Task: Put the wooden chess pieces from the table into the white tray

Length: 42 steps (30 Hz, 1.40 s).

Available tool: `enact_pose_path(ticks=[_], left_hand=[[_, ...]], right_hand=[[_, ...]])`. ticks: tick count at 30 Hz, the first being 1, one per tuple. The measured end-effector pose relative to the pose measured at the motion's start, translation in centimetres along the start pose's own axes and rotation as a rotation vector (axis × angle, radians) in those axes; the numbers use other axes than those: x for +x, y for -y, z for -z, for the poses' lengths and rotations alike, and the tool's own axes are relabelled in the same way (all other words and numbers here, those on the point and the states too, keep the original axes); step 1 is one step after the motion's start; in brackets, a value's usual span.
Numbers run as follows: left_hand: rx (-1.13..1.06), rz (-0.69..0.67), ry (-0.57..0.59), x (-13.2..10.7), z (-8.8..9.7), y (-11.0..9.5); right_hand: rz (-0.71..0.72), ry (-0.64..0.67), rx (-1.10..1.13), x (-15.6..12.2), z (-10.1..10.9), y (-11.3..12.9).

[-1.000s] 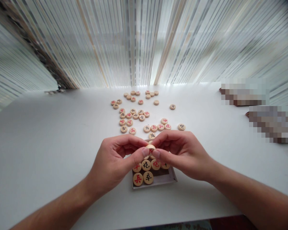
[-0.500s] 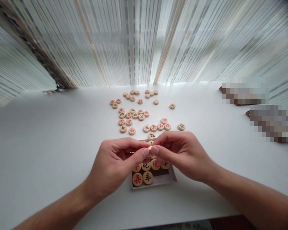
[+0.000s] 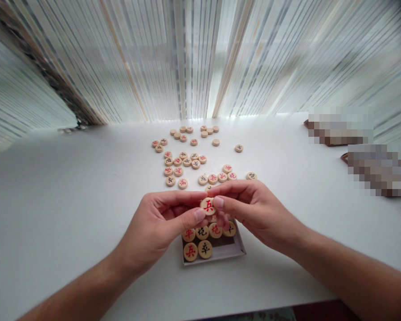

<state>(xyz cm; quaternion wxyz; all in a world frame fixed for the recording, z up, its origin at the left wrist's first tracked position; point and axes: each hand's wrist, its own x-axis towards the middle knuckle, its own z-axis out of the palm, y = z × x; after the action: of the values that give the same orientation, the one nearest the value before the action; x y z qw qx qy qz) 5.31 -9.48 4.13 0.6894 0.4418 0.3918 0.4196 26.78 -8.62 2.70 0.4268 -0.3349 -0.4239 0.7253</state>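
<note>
Between my two hands is a round wooden Chinese chess piece (image 3: 207, 206) with a red character, its face turned toward me. My left hand (image 3: 163, 223) pinches it from the left, thumb in front. From the right, the thumb and fingers of my right hand (image 3: 250, 209) grip the same piece. Below them a shallow open box (image 3: 227, 252) lies on the table, holding several pieces in rows, red and black. Its front row has a red piece (image 3: 190, 252) and a black piece (image 3: 205, 249) at the left. My hands hide the back of the box.
Several loose chess pieces (image 3: 186, 162) lie scattered on the white table (image 3: 70, 200) beyond the box, some blank side up. Two blurred-out brown objects (image 3: 334, 141) stand at the right. A striped string curtain (image 3: 200, 58) hangs behind the table.
The held piece has tilted, so its red character now faces me; before, it was mostly covered by the fingers. Both hands stay over the box.
</note>
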Motion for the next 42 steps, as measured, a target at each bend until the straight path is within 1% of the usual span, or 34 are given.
enact_pose_path(ticks=[8,12,18,22,27,32,36,39,42], left_hand=[[0.003,-0.014,0.020,0.0,-0.1,-0.2],[0.057,-0.058,-0.004,-0.2,-0.2,-0.3],[0.219,-0.207,-0.073,-0.5,-0.7,-0.3],[0.341,-0.304,-0.100,-0.8,-0.6,0.0],[0.523,-0.432,-0.095,-1.0,-0.3,0.6],[0.639,-0.557,-0.046,-1.1,-0.3,0.9],[0.636,-0.563,-0.022,-1.1,-0.3,0.9],[0.557,-0.530,-0.002,-1.1,-0.2,0.8],[0.482,-0.485,-0.013,-1.1,-0.1,0.8]], right_hand=[[0.001,0.017,0.001,0.0,-0.3,0.3],[-0.029,0.008,0.007,-0.2,-0.5,0.5],[-0.041,-0.001,-0.011,-0.3,-0.7,0.6],[-0.052,-0.029,-0.028,-0.2,-0.6,0.4],[-0.093,-0.047,-0.017,-0.3,-0.6,0.4],[-0.112,-0.068,-0.026,-0.6,-1.0,0.6],[-0.082,-0.057,-0.054,-0.6,-1.2,0.7],[-0.045,-0.022,-0.073,-0.6,-1.0,0.7],[-0.029,0.020,-0.071,-0.5,-0.7,0.5]])
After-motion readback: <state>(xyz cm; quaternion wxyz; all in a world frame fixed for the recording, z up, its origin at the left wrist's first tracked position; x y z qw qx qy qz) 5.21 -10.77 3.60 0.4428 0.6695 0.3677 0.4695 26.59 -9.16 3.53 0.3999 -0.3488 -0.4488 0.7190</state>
